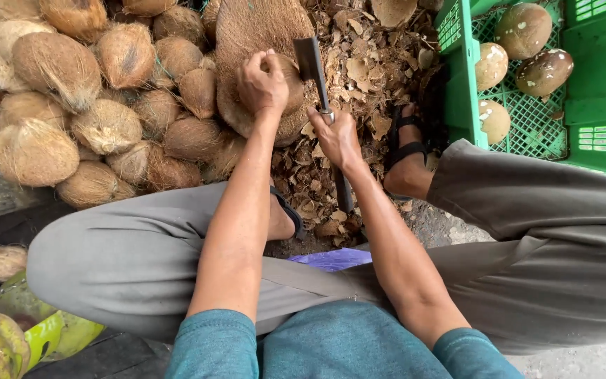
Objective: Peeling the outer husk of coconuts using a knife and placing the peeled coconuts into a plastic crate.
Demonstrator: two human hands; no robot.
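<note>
The left hand (262, 83) curls its fingers over a coconut (285, 84) on the chopping block (247, 42). The right hand (336, 135), fingers wrapped tight, grips a cleaver (311, 60) just beside the block. A slip could likely cut those steadying fingers.

Upper left: coconut pile (92, 105).
Top centre: my left hand (262, 83) on a coconut (285, 81), cleaver (311, 60) just right.
Upper right: crate (461, 77) holding peeled coconuts (524, 29).
</note>
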